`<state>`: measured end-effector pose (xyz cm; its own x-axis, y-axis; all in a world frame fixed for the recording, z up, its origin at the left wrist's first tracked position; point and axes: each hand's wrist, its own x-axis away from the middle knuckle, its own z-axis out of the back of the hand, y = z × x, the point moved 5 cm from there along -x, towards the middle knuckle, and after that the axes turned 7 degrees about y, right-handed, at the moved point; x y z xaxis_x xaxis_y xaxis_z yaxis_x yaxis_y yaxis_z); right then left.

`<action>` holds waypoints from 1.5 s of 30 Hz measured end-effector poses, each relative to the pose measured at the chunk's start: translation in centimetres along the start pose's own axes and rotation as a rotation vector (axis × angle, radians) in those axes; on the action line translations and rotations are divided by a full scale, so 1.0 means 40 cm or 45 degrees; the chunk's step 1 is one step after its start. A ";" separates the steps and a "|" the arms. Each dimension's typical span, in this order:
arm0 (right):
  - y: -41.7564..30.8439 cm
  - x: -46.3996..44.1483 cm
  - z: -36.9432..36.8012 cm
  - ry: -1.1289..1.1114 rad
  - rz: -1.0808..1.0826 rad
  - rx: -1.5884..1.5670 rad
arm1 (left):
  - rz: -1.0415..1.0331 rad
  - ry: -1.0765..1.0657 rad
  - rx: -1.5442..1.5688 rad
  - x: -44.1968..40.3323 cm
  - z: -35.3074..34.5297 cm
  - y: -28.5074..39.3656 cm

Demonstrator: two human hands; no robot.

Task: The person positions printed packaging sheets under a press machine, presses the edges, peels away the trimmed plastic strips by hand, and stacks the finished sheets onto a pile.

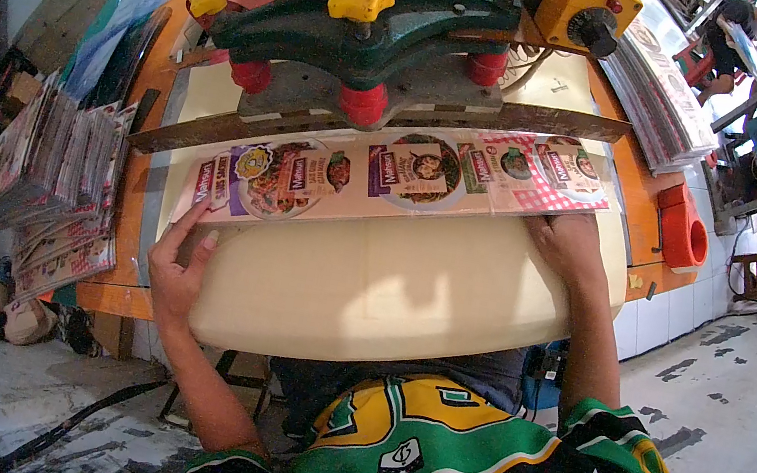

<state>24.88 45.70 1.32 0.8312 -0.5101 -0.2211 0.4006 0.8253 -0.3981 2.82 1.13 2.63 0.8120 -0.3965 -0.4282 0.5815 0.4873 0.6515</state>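
Note:
A long strip of printed plastic food packaging (364, 173), with pictures of dishes, lies across the cream padded board in front of me. Its far edge meets the long metal bar (245, 134) of the press. My left hand (177, 270) is at the strip's left end, index finger stretched along it and thumb apart. Near the right end, my right hand (571, 247) has its fingers bent at the strip's near edge, partly hidden. Above the bar stands the dark green press (392, 46) with yellow knobs and red feet.
Stacks of printed packaging stand at the left (75, 148) and the far right (660, 104). A red-orange tape dispenser-like holder (681, 229) sits on the table's right edge. The yellow control box (585, 12) is mounted on the press. Another person (732, 41) sits at the back right.

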 end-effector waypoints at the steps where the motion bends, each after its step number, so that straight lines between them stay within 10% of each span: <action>1: 0.012 0.001 -0.009 -0.008 -0.013 0.010 | 0.003 0.000 -0.008 0.000 0.000 -0.001; 45: 0.025 -0.003 -0.019 0.114 0.089 -0.060 | -0.018 0.019 0.030 0.005 0.000 -0.006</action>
<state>24.90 46.40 0.28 0.8179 -0.4730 -0.3276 0.3225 0.8484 -0.4199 2.84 0.93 2.39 0.8044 -0.3913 -0.4470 0.5919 0.4633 0.6595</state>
